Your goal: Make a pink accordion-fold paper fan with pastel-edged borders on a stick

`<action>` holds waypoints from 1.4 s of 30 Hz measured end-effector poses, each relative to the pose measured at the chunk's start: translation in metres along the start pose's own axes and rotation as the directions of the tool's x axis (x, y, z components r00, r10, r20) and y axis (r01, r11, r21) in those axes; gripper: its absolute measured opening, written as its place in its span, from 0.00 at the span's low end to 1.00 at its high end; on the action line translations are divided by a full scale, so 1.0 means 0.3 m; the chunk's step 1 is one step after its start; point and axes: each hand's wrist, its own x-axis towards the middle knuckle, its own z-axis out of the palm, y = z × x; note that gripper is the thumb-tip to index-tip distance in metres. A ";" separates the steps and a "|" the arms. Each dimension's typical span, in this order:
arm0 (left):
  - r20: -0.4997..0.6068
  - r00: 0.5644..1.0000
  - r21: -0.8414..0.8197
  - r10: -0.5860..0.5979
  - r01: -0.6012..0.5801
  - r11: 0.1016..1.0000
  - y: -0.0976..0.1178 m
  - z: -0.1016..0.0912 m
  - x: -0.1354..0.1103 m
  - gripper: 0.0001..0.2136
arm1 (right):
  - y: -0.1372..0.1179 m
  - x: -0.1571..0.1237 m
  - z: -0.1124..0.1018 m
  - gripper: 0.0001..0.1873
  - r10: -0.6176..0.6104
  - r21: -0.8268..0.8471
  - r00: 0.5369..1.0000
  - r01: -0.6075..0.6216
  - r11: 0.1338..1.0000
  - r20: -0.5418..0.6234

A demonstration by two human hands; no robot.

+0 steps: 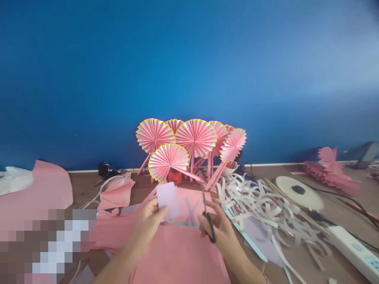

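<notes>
My left hand (152,217) pinches a small lavender sheet of paper (168,200) by its lower left edge, thumb in front. In my right hand (220,227) is a pair of scissors (209,225) with black handles, its blades pointing up and away from me, apart from the lavender sheet. Below both hands lies pink paper (180,252). Two narrow lavender strips (192,211) cross each other on the pink paper between my hands. Just beyond stand several pleated pink paper fans (195,138) with yellow and pale blue edges.
White curled paper strips (257,197) are heaped at the right, near a round cream disc (299,192) and a white power strip (355,250). Folded pink paper (330,173) sits farther right. A large pink sheet (53,185) lies at left. A blue wall (189,59) rises behind.
</notes>
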 end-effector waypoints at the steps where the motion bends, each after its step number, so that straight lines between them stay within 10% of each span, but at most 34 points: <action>1: -0.007 1.000 0.038 0.022 -0.022 0.999 0.002 -0.011 0.009 0.16 | -0.003 0.010 -0.019 0.29 -0.026 -0.061 0.999 0.024 0.998 -0.033; 6: 0.038 0.996 0.126 0.079 -0.083 0.989 0.020 -0.038 0.032 0.16 | -0.021 0.041 -0.094 0.23 -0.053 -0.280 0.998 0.038 0.959 -0.045; 13: 0.046 0.997 -0.126 0.060 -0.054 0.991 0.040 0.006 -0.014 0.22 | -0.006 -0.014 -0.025 0.22 0.037 -0.071 0.923 -0.010 0.997 0.383; 18: 0.002 0.993 0.012 0.115 -0.115 0.993 0.045 -0.027 -0.003 0.22 | -0.022 0.004 -0.038 0.17 0.042 -0.308 0.993 -0.005 0.951 0.114; 23: 0.109 0.968 0.361 0.224 -0.249 0.899 0.021 -0.056 0.020 0.18 | -0.064 0.053 -0.170 0.08 -0.113 -0.825 0.989 -0.016 0.565 -0.096; 28: 0.267 0.920 0.655 0.286 -0.391 0.647 0.012 -0.042 0.034 0.25 | -0.060 0.090 -0.323 0.10 -0.227 -0.977 0.962 -0.114 0.178 -0.154; 37: 0.401 0.826 0.742 0.396 -0.546 0.389 -0.029 0.032 0.213 0.34 | -0.005 0.141 -0.406 0.11 -0.216 -0.993 0.971 -0.082 0.080 -0.098; 42: 0.431 0.781 0.744 0.453 -0.591 0.312 -0.040 0.025 0.084 0.25 | -0.038 0.114 -0.401 0.11 -0.223 -0.992 0.967 -0.115 0.061 -0.126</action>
